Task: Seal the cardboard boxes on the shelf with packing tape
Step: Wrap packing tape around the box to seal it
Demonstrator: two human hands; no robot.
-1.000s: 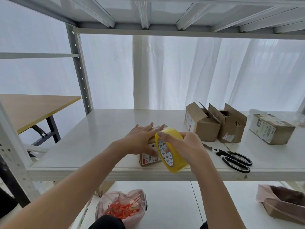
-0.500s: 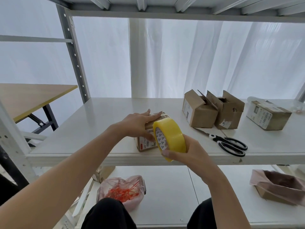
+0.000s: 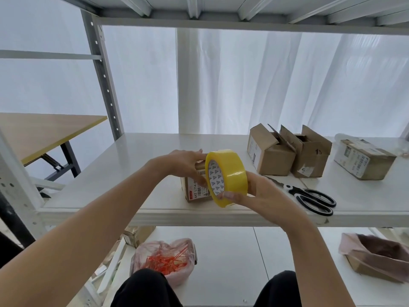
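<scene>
A small labelled cardboard box [image 3: 195, 191] stands near the front edge of the white shelf [image 3: 124, 173]. My left hand [image 3: 183, 163] lies over its top, fingers reaching down its near side behind the tape. My right hand [image 3: 254, 196] grips a yellow roll of packing tape [image 3: 228, 176], held on edge right in front of the box and hiding most of it. Two open cardboard boxes [image 3: 272, 151] [image 3: 309, 154] stand at the right rear, flaps up. A closed box with labels [image 3: 365, 159] lies further right.
Black-handled scissors [image 3: 309, 196] lie on the shelf right of my right hand. Below, a lower shelf holds a bag of orange ties [image 3: 166, 260] and a bag-lined box [image 3: 376, 258]. A grey shelf upright [image 3: 104, 78] and a wooden table [image 3: 39, 131] are at left.
My right hand has turned the tape roll upward against the box, thumb now at its lower edge. My left hand's fingers have curled down the box's near side.
</scene>
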